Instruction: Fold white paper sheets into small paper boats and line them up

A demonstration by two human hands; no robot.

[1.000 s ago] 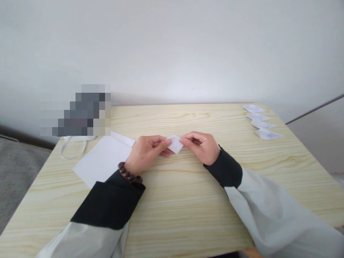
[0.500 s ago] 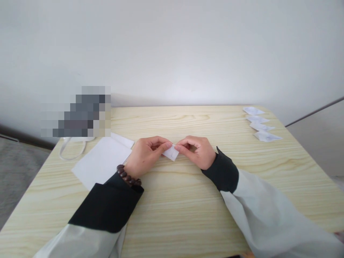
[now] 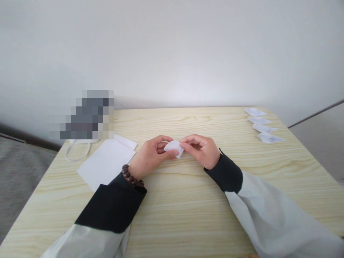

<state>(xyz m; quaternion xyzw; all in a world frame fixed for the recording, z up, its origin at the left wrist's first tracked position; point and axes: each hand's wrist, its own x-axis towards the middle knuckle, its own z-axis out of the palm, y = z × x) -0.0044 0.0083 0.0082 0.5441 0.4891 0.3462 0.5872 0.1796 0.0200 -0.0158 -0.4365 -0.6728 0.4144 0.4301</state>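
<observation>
A small folded piece of white paper (image 3: pixel 174 146) is held between my two hands above the middle of the wooden table. My left hand (image 3: pixel 152 154), with a dark bead bracelet at the wrist, pinches its lower left part; the thumb lies across the front. At the paper's upper right edge, the thumb and fingers of my right hand (image 3: pixel 201 148) are closed on it. The paper's left side curves up in a rounded flap. My fingertips behind the paper are partly hidden.
White paper sheets (image 3: pixel 106 163) lie left of my left hand. Behind them is a blurred-out dark object (image 3: pixel 84 116) with a white cable loop (image 3: pixel 77 152). Several folded white paper pieces (image 3: pixel 270 138) lie in a column at the table's (image 3: pixel 182 215) far right, near the wall (image 3: pixel 188 53).
The folded paper now shows a rounded flap at its upper left. My left thumb has shifted lower across its front. The whole view has moved slightly, with things appearing further right.
</observation>
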